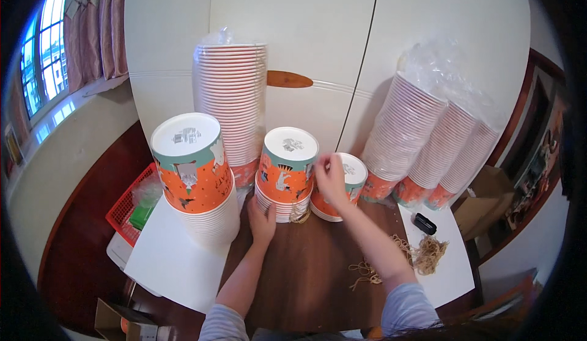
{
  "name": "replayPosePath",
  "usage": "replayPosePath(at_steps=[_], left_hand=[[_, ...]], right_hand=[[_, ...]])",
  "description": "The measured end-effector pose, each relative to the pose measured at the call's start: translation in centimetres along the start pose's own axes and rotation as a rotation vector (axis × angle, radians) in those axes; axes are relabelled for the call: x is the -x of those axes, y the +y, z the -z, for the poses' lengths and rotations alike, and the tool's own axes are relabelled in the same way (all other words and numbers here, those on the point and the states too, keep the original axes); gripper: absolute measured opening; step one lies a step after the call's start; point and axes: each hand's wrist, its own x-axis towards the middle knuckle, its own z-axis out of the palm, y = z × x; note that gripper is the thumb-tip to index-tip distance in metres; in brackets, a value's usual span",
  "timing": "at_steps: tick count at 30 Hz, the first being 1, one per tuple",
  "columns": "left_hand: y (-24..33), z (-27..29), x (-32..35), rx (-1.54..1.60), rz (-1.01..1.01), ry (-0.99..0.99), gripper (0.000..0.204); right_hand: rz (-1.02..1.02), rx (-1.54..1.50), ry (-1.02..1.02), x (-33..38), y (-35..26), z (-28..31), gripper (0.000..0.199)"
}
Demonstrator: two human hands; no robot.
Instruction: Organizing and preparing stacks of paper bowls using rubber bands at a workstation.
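Paper-bucket stack (pixel 284 176), middle of three unwrapped ones, stands inverted on our table (pixel 306 280). At left we have a taller unwrapped stack (pixel 195 185) and, behind it, a wrapped stack (pixel 231 106). Our left hand (pixel 263 220) touches the middle stack's lower left side, grip unclenched, thumb and fingers apart. Tan string (pixel 299 214) lies at its lower right. Our right hand (pixel 330 179) is beside its upper right; whether this pinched grip holds anything, we cannot tell. Further right: a short stack (pixel 354 173), wrapped stacks (pixel 406 127), loose string (pixel 431 255).
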Motion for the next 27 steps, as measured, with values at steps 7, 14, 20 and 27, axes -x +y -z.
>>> replayPosePath(at_steps=[7, 14, 20, 27], left_hand=[[0.2, 0.1, 0.4, -0.103, -0.096, 0.033, 0.029], [2.4, 0.6, 0.2, -0.244, -0.334, 0.014, 0.030], [2.1, 0.6, 0.5, -0.343, -0.372, -0.011, 0.032], [2.4, 0.7, 0.5, -0.361, -0.398, -0.043, 0.031]], right_hand=[[-0.052, 0.060, -0.156, 10.6, 3.1, 0.0, 0.008], [-0.075, 0.051, -0.059, 10.6, 1.9, -1.6, 0.019], [0.246, 0.355, -0.057, 9.7, 2.2, -1.6, 0.022], [0.131, 0.204, -0.024, 11.0, 3.3, -1.8, 0.020]])
